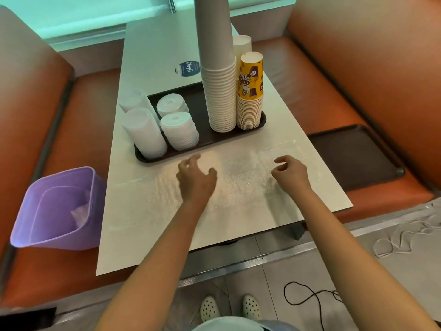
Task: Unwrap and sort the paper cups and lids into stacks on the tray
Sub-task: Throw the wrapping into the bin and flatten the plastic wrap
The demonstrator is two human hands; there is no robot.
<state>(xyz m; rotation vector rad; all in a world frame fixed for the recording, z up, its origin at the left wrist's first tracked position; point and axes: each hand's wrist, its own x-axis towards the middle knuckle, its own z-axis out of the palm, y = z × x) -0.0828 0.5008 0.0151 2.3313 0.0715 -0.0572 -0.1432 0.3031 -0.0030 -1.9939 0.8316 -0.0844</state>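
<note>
Figure: head view over a white table (167, 235) set between two orange benches.

On the left bench, just beside the table's left edge, a purple bin (57, 209) is standing with clear crumpled plastic lying inside it. Toward the far half of the table, a dark tray (201, 108) is carrying the sorted goods. At its left end, four stacks of white lids (145, 132) are leaning in two pairs, the outermost pair overhanging the tray's left rim. At its right end, a tall stack of grey-white paper cups (218, 91) is rising out of the top of the view, and just beside it, touching, a shorter stack of yellow printed cups (250, 91) is standing at the tray's right rim. Behind these, a further white cup stack (242, 45) is partly hidden.

On the near half of the table, a sheet of clear plastic wrap (238, 182) is lying spread flat, reaching to the right edge. The left hand (196, 177) is hovering over it or touching it near the tray's front rim, fingers loosely curled and spread, gripping nothing visibly. The right hand (290, 173) is poised over the wrap's right part, fingers curled downward; whether they are pinching the film cannot be told.

On the right bench, a second dark tray (353, 156) is lying flat.
</note>
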